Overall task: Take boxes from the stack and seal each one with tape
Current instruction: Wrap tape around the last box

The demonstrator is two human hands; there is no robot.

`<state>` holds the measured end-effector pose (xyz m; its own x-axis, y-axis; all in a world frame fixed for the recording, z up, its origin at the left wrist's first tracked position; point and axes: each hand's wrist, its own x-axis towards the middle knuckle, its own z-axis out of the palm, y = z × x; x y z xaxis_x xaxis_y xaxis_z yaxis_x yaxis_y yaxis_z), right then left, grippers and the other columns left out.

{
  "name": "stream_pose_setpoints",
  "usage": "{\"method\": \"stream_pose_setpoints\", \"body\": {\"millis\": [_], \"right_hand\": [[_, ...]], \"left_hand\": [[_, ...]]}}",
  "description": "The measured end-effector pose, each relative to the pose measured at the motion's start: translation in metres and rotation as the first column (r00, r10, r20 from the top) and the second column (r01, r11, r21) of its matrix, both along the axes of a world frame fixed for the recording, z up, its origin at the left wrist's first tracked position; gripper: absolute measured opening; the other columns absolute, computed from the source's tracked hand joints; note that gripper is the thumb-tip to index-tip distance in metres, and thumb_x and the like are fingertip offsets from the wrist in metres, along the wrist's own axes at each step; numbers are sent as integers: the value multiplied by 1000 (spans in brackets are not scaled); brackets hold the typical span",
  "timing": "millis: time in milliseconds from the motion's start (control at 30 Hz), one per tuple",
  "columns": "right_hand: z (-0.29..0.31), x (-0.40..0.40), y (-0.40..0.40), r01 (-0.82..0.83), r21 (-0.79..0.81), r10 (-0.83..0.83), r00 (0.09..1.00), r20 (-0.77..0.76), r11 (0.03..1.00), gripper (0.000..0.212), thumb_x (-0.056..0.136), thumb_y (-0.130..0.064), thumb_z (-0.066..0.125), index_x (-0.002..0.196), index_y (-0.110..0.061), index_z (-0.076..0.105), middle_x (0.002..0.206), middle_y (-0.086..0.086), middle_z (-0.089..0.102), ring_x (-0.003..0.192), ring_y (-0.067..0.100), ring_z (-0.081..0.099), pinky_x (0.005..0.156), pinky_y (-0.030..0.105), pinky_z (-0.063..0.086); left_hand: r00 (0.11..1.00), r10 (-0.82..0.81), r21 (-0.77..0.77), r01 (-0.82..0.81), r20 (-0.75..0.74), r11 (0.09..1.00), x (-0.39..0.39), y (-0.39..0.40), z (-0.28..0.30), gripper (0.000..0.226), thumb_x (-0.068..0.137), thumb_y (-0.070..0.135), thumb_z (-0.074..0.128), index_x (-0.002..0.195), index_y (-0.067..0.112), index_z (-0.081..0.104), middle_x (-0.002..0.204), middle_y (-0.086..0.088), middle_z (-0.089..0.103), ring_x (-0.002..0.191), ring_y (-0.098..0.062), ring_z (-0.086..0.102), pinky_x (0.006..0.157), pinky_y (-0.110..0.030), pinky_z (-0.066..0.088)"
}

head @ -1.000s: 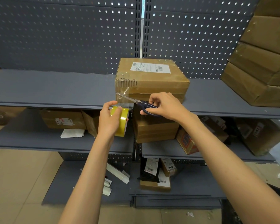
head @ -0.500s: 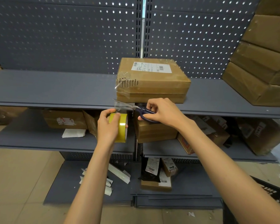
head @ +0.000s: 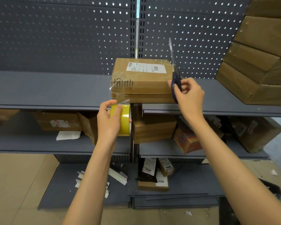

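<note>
Hands two, tape roll (head: 124, 120) one, scissors (head: 175, 78) one

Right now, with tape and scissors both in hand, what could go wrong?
The scissors point upward in the right hand, so a careless swing could jab something. The loose tape end by the box may crumple or stick to itself. The left hand could drop the tape roll.
</note>
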<state>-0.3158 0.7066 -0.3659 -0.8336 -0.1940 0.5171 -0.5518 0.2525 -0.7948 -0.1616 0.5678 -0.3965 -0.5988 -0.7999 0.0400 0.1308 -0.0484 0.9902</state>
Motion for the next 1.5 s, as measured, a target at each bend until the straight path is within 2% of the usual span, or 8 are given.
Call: {"method": "stream_pose_setpoints", "body": {"millis": [233,400,833,967,1100,1200,1367,1500], "right_hand": [[-13,-39,32,225,429,-273,960,55,875,27,94,-22,56,107,1,58,101,17,64,100,34,57,74,32,36],[-23,-44,37,239,631,-329,944,26,738,26,95,-19,57,108,3,56,109,24,61,101,40,56,70,33,36],[-27,-44,35,272,730,-273,954,-122,626,26,97,-21,53,107,3,61,105,23,63,98,40,57,67,34,35],[-17,-35,32,318,621,-225,948,-227,717,22,97,-23,54,108,-6,63,106,13,66,98,33,60,73,35,42],[2,-10,17,-66,310,111,986,-127,948,8,90,-22,64,92,-19,70,88,-8,69,84,7,63,80,27,52],[20,17,1,-409,122,415,910,-23,904,5,87,-19,68,92,-21,70,88,-11,69,83,2,63,79,17,50],[25,30,-21,-576,262,598,801,-7,774,20,91,-24,63,107,-35,66,114,-3,60,103,7,55,90,27,46],[24,30,-25,-582,396,621,783,36,710,22,93,-24,60,110,-36,66,117,-4,52,112,3,46,89,11,35]], "left_hand": [[997,-75,-19,75,-2,997,-5,10,2,23,96,16,53,119,17,50,82,-3,63,50,-9,65,44,-20,50],[995,-97,-6,97,-5,995,-5,14,1,22,96,17,54,117,19,50,95,-15,65,51,-10,66,45,-20,50],[993,-116,-32,116,-7,993,-2,21,8,22,96,18,54,117,22,48,102,-19,66,53,-9,66,46,-17,49],[993,-119,-24,119,-11,993,-3,23,10,22,96,17,54,117,21,49,99,-18,66,53,-9,66,46,-18,49],[993,-122,-6,122,-7,993,-4,25,11,25,96,18,54,120,20,50,98,-14,65,54,-10,67,46,-20,50],[992,-127,-13,127,-8,992,-4,28,12,24,96,17,54,120,19,50,97,-14,66,53,-11,67,46,-19,49],[988,-156,-18,156,-8,988,0,33,14,24,96,15,54,119,16,51,93,-13,67,51,-10,66,46,-16,47],[981,-194,-24,195,14,981,7,32,15,20,95,15,54,115,18,52,87,-7,68,51,-12,66,46,-18,48]]}}
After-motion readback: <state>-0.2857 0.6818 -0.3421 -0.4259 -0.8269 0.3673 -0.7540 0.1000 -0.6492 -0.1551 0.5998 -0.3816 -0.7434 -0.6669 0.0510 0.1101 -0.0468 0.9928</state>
